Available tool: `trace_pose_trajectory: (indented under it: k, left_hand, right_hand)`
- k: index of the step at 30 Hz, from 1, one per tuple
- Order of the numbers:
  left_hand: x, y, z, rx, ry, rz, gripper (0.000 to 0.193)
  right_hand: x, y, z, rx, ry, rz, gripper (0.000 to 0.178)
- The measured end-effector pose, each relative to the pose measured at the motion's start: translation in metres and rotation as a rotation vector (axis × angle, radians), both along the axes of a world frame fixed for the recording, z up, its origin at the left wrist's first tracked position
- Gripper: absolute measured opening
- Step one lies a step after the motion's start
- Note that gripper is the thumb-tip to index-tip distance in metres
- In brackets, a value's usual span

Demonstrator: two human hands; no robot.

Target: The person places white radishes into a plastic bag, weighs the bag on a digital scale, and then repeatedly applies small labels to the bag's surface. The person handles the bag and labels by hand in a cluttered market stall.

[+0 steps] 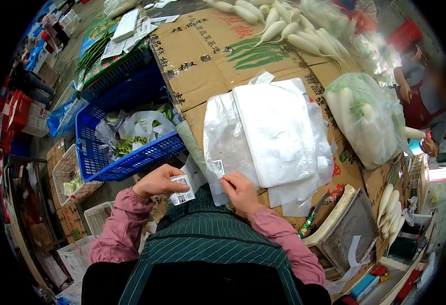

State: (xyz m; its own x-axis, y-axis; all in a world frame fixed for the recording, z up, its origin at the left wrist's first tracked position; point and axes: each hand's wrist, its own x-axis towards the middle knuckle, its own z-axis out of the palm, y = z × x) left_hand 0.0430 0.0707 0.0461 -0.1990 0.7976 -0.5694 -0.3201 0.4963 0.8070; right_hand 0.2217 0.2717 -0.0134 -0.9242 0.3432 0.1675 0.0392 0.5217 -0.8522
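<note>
My left hand is closed, thumb over fingers, round a folded strip of white printed labels above my lap. At the table's near edge, my right hand has its thumb and fingertips pinched at a small printed label. That label lies against a clear plastic bag, which is spread flat. Whether the label is fully stuck down, I cannot tell. Beside this bag lies a stack of white plastic bags, on the cardboard covering the table.
A blue basket with bagged greens stands left of the table. White radishes lie at the far side; a bagged bunch of radishes sits at right. Nearer is a grimy scale-like device. A co-worker stands at right.
</note>
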Motion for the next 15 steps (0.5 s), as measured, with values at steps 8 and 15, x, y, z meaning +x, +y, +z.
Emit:
trace_pose_trajectory:
  k: [8, 15]
  left_hand:
    - [0.021, 0.033, -0.013, 0.324, 0.208, -0.053, 0.019]
    - [0.027, 0.05, -0.016, -0.005, 0.103, 0.201, 0.02]
  right_hand:
    - [0.008, 0.012, 0.02, -0.048, 0.013, 0.007, 0.01]
    - [0.03, 0.071, 0.03, -0.26, 0.005, -0.458, 0.016]
